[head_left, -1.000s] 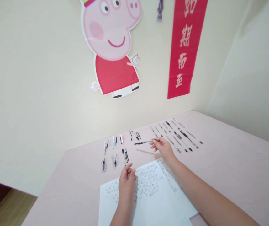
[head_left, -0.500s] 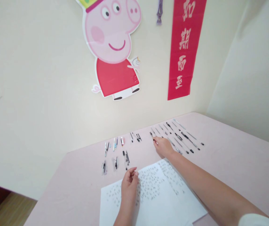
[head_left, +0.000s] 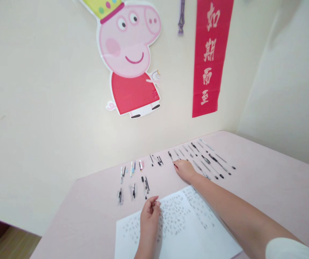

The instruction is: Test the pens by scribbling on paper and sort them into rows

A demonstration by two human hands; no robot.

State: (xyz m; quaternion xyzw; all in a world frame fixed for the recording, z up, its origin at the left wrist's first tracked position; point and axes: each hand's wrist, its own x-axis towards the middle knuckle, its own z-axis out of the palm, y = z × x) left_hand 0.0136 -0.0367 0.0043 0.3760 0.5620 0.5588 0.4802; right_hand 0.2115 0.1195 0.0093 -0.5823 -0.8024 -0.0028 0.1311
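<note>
Red banner (head_left: pixel 207 102) on the wall (head_left: pixel 49 90): pale characters, visible part reads 如期而至, top to bottom. White paper (head_left: pixel 187 244) on the bench (head_left: pixel 89 201) has rows of small dark marks, too small to read. Any print on the pens (head_left: pixel 219 164) also unreadable.

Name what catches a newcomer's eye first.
Probably the big pink-and-red cartoon pig cutout on the cream wall, then the long red vertical banner to its right. Below, across the pale pink table, the bare right hand meets a slim, dark-ended pen.
</note>
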